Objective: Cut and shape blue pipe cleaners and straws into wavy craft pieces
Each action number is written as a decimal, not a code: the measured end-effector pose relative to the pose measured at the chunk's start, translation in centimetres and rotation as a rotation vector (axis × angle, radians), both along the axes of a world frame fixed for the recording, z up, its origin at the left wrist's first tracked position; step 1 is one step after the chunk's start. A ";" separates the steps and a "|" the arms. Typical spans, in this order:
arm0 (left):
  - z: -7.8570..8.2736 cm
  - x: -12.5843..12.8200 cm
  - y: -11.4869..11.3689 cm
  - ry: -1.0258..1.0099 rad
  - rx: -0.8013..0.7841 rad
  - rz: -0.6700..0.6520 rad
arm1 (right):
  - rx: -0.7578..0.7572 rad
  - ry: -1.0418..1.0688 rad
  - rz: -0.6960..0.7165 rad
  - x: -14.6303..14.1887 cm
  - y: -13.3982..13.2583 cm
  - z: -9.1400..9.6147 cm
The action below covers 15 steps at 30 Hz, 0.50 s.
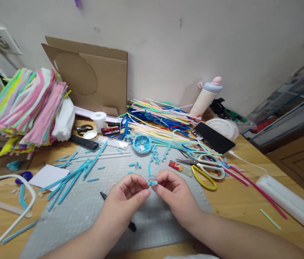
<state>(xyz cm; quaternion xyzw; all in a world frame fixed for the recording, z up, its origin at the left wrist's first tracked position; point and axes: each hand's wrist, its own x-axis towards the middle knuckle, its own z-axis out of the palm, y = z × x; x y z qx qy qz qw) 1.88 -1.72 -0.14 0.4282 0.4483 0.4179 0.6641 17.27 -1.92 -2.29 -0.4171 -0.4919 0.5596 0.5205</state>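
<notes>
Over the grey cutting mat (92, 223), a short light-blue pipe cleaner (149, 168), partly bare wire bent into a curl, is between my fingertips. My left hand (126, 198) is closed in a pinch at its left side. Thumb and forefinger of my right hand (177, 196) pinch its fuzzy blue end. Beyond the hands sits a round blue fuzzy cup (142, 144) made of pipe cleaner, beside curly blue spirals (155, 154). Small coiled bits (135, 165) lie nearer. A black pen-like tool (132, 226) is partly hidden under my left hand.
Cut blue pipe cleaners (71, 180) lie at left, near a white card (48, 176). At right are scissors (205, 167), a red lighter (175, 165), a phone (213, 137) and a white power strip (289, 205). A pipe-cleaner heap (162, 122) and bottle (205, 97) stand behind.
</notes>
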 end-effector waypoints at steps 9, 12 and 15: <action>-0.9 -0.2 0.3 0.060 0.038 0.020 | 0.004 -0.060 0.060 -0.2 -0.1 -0.4; -1.2 -0.4 0.2 0.157 0.114 0.015 | -0.069 -0.022 0.028 0.5 0.4 -0.2; -1.3 -0.6 0.1 0.290 0.272 -0.003 | -0.198 0.080 0.022 1.0 1.1 0.4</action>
